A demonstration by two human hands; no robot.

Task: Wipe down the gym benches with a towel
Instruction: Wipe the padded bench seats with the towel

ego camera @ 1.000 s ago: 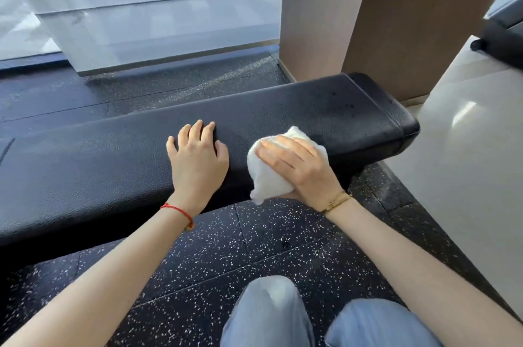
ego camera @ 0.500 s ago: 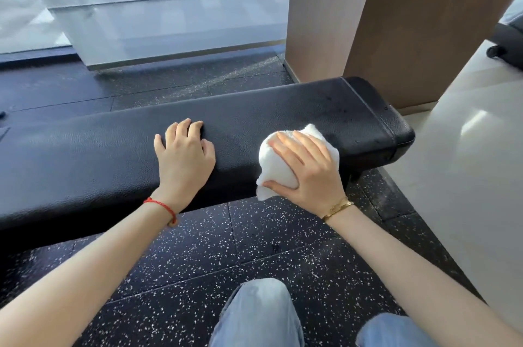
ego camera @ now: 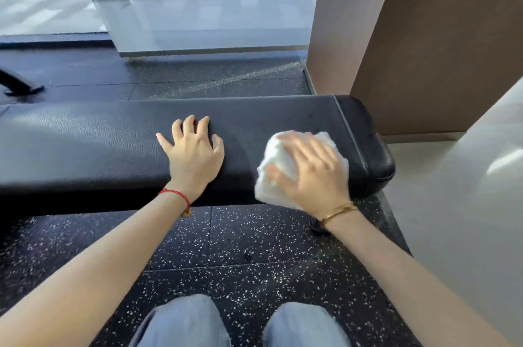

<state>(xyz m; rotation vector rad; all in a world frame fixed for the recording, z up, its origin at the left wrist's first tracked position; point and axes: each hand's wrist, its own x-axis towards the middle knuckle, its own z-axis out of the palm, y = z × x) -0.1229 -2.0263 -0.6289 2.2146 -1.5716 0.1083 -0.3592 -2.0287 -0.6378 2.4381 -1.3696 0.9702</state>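
A long black padded gym bench [ego camera: 93, 145] runs across the view from the left edge to its rounded right end. My left hand [ego camera: 194, 155] rests flat on the bench's near edge, fingers spread. My right hand [ego camera: 311, 174], blurred by motion, holds a bunched white towel [ego camera: 273, 158] against the front edge of the bench near its right end. Part of the towel hangs over the front side of the pad.
Black speckled rubber floor [ego camera: 254, 256] lies in front of and behind the bench. A brown pillar [ego camera: 418, 35] stands close behind the bench's right end, pale tiled floor [ego camera: 467, 205] to the right. Glass wall at the back. A black machine foot [ego camera: 19, 83] sits far left. My knees are at the bottom.
My right hand and the towel have slid to the right along the bench's front edge, toward its end. My left hand has stayed planted in the same spot.
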